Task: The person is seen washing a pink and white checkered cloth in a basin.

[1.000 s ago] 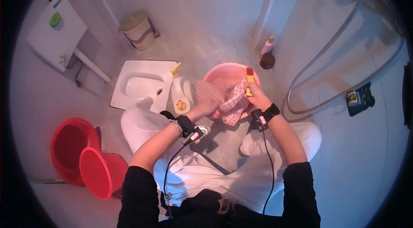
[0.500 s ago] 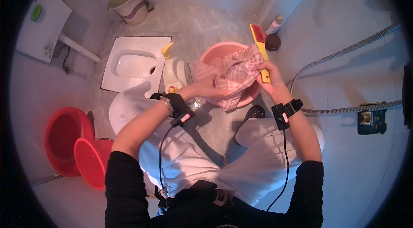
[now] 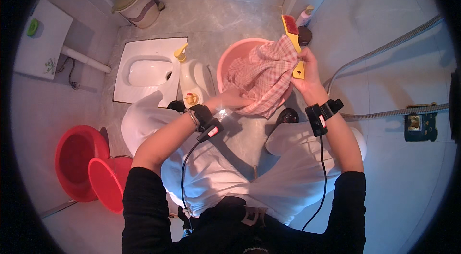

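Note:
A pink checked cloth (image 3: pixel 265 72) lies bunched in and over a pink basin (image 3: pixel 231 53) on the floor before me. My right hand (image 3: pixel 309 70) grips a yellow scrubbing brush (image 3: pixel 293 39) by its handle at the basin's right, and a raised part of the cloth is caught in the same hand. The brush's red bristles stick up past the cloth. At the basin's near left side my left hand (image 3: pixel 232 99) holds the lower part of the cloth, with its fingertips hidden in the folds.
Left of the basin stand a white jug (image 3: pixel 196 79) and a yellow-topped pump bottle (image 3: pixel 180 53), beside a squat toilet (image 3: pixel 126 69). Two red tubs (image 3: pixel 72 134) sit at the left. A lidded bin (image 3: pixel 139 11) is at the back. A metal hose (image 3: pixel 365 59) hangs along the right wall.
The cloth's right part has been lifted higher by my right hand, along with the brush. My left hand has slipped further into the folds. The whole view has shifted slightly.

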Action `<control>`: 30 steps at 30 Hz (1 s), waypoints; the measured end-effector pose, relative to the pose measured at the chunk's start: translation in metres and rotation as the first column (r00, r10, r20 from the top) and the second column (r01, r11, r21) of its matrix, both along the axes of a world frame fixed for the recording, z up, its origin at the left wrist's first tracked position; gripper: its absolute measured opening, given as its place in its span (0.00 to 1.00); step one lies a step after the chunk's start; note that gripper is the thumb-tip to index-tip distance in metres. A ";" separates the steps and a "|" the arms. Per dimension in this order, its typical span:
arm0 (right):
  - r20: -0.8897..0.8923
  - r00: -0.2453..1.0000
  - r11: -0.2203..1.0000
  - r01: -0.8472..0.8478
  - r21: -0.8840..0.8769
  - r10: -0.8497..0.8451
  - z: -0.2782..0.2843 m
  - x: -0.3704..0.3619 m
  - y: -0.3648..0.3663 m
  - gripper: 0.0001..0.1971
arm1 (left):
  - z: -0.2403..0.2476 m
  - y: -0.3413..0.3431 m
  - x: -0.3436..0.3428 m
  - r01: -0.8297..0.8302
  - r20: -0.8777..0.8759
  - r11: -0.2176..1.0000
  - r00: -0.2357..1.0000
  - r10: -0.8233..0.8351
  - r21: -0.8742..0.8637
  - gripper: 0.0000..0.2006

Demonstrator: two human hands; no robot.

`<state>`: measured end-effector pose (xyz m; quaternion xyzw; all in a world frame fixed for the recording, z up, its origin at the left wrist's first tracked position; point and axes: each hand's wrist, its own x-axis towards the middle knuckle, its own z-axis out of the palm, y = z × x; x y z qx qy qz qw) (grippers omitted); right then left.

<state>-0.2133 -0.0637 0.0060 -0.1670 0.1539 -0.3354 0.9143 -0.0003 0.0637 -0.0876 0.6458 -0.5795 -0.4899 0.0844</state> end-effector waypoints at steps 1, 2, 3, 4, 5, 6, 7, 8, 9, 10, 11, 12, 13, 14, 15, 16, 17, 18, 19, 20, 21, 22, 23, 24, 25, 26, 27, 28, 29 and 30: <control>-0.064 0.997 0.998 0.043 0.049 -0.040 0.008 0.002 0.004 0.13 | 0.004 0.000 -0.001 0.028 -0.063 0.996 0.998 -0.022 0.086 0.34; -0.129 0.989 0.991 0.089 0.095 -0.077 0.014 0.004 0.007 0.12 | 0.005 0.004 -0.004 -0.019 0.019 0.997 1.000 0.021 -0.076 0.26; -0.129 0.989 0.991 0.089 0.097 -0.076 0.018 0.007 0.010 0.12 | 0.007 0.007 -0.004 -0.019 0.020 0.997 1.000 0.020 -0.074 0.26; -0.190 0.973 0.990 0.139 0.038 -0.130 0.020 0.009 0.013 0.12 | 0.008 0.011 -0.002 -0.063 0.148 0.957 0.983 0.108 -0.283 0.24; -0.246 0.951 0.982 0.185 -0.022 -0.185 0.020 0.010 0.014 0.12 | 0.008 0.015 0.000 -0.073 0.252 0.873 0.943 0.217 -0.482 0.21; -0.244 0.952 0.982 0.186 -0.017 -0.184 0.013 0.006 0.010 0.12 | 0.008 0.019 0.005 -0.111 0.194 0.780 0.938 0.286 -0.616 0.15; -0.298 0.933 0.980 0.184 -0.077 -0.199 0.003 -0.010 -0.002 0.10 | 0.018 0.017 0.003 -0.098 0.188 0.783 0.945 0.266 -0.614 0.15; -0.343 0.917 0.977 0.170 -0.129 -0.204 -0.006 -0.019 -0.011 0.09 | 0.033 0.019 0.007 -0.303 -0.090 0.851 0.952 0.294 -0.428 0.13; -0.342 0.915 0.976 0.181 -0.121 -0.212 -0.016 -0.028 -0.020 0.09 | 0.042 0.020 0.012 -0.438 -0.344 0.882 0.867 0.362 -0.176 0.12; -0.351 0.910 0.975 0.195 -0.101 -0.219 -0.020 -0.024 -0.025 0.07 | 0.020 0.027 0.027 -0.439 -0.346 0.884 0.864 0.366 -0.161 0.16; -0.371 0.898 0.971 0.223 -0.080 -0.237 -0.026 -0.025 -0.029 0.06 | 0.017 0.027 0.026 -0.432 -0.340 0.888 0.868 0.362 -0.157 0.16; -0.386 0.891 0.970 0.234 -0.060 -0.239 -0.033 -0.026 -0.030 0.05 | 0.013 0.025 0.021 -0.417 -0.239 0.876 0.900 0.363 -0.242 0.19; -0.385 0.891 0.970 0.237 -0.054 -0.239 -0.037 -0.024 -0.029 0.05 | 0.015 0.025 0.016 -0.395 -0.135 0.860 0.919 0.371 -0.324 0.22; -0.331 0.928 0.984 0.176 -0.010 -0.169 -0.042 -0.021 -0.027 0.05 | 0.017 0.019 0.012 -0.387 -0.174 0.884 0.920 0.351 -0.262 0.16; -0.273 0.957 0.993 0.112 0.028 -0.100 -0.047 -0.018 -0.024 0.05 | 0.018 0.014 0.008 -0.384 -0.173 0.886 0.921 0.348 -0.259 0.16; -0.230 0.972 0.996 0.061 0.061 -0.046 -0.053 -0.011 -0.019 0.12 | 0.019 0.012 0.002 -0.453 -0.287 0.865 0.876 0.387 -0.216 0.22; -0.185 0.982 0.996 -0.022 0.086 0.038 -0.040 0.000 -0.006 0.13 | 0.018 0.012 0.002 -0.519 -0.394 0.838 0.814 0.426 -0.167 0.28; -0.172 0.984 0.996 -0.029 0.087 0.044 -0.034 0.009 0.004 0.13 | 0.017 0.012 0.003 -0.430 -0.382 0.864 0.868 0.317 -0.260 0.38; -0.159 0.986 0.996 -0.027 0.085 0.040 -0.028 0.014 0.010 0.14 | 0.021 0.008 0.001 -0.430 -0.384 0.865 0.868 0.316 -0.260 0.38; -0.162 0.986 0.996 -0.025 0.085 0.038 -0.022 0.014 0.015 0.14 | 0.025 0.002 -0.004 -0.421 -0.381 0.887 0.864 0.329 -0.188 0.39; -0.162 0.986 0.996 -0.036 0.077 0.049 -0.017 0.013 0.018 0.14 | 0.029 -0.002 -0.010 -0.410 -0.377 0.905 0.861 0.342 -0.114 0.40; -0.162 0.985 0.997 -0.040 0.065 0.050 -0.012 0.010 0.018 0.14 | 0.034 -0.006 -0.016 -0.408 -0.449 0.900 0.840 0.305 -0.152 0.41; -0.154 0.986 0.997 -0.047 0.061 0.056 -0.008 0.015 0.020 0.14 | 0.020 -0.006 -0.004 -0.413 -0.443 0.897 0.842 0.310 -0.158 0.41; -0.161 0.986 0.998 -0.029 0.047 0.036 -0.005 0.019 0.021 0.12 | -0.001 -0.010 0.013 -0.363 -0.382 0.915 0.882 0.276 -0.176 0.41; -0.181 0.984 0.999 0.003 0.034 0.003 -0.003 0.015 0.019 0.10 | -0.010 -0.018 0.020 -0.331 -0.360 0.926 0.898 0.251 -0.180 0.41; -0.178 0.984 0.999 -0.001 0.035 0.008 0.003 0.014 0.020 0.10 | -0.013 -0.021 0.032 -0.306 -0.329 0.934 0.915 0.234 -0.185 0.41; -0.178 0.983 0.998 -0.022 0.063 0.033 0.010 0.013 0.020 0.11 | -0.015 -0.023 0.045 -0.272 -0.331 0.956 0.917 0.221 -0.114 0.40; -0.193 0.980 0.996 -0.020 0.091 0.038 0.013 0.005 0.020 0.11 | -0.015 -0.026 0.036 -0.238 -0.345 0.968 0.917 0.198 -0.075 0.39; -0.205 0.979 0.996 -0.003 0.094 0.023 0.011 -0.002 0.019 0.11 | -0.008 -0.028 0.025 -0.201 -0.359 0.979 0.917 0.175 -0.035 0.39; -0.204 0.979 0.995 0.002 0.104 0.019 0.008 -0.007 0.019 0.12 | -0.003 -0.022 0.006 -0.279 -0.332 0.952 0.916 0.224 -0.127 0.37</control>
